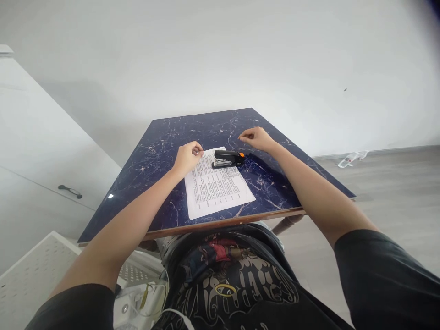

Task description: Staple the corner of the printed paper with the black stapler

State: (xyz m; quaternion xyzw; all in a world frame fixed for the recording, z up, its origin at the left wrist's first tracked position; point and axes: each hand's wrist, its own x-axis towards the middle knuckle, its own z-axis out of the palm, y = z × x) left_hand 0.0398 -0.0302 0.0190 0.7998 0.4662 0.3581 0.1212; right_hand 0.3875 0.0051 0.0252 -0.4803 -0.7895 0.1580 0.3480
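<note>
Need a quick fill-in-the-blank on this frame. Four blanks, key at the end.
1. The main colour of the stapler is ____.
2. The bright patch on its end is ____.
3. The hand nearer the printed paper is the person's ____ one.
4. The tabletop is dark ____ with pale veins.

Missing words: black; orange; left; blue.

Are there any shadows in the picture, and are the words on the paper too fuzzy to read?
Head view: yes, a soft shadow on the wall at left, and a dark shadow or reflection on the table beside the right forearm; same view: the paper's print is too small and soft to read.
</note>
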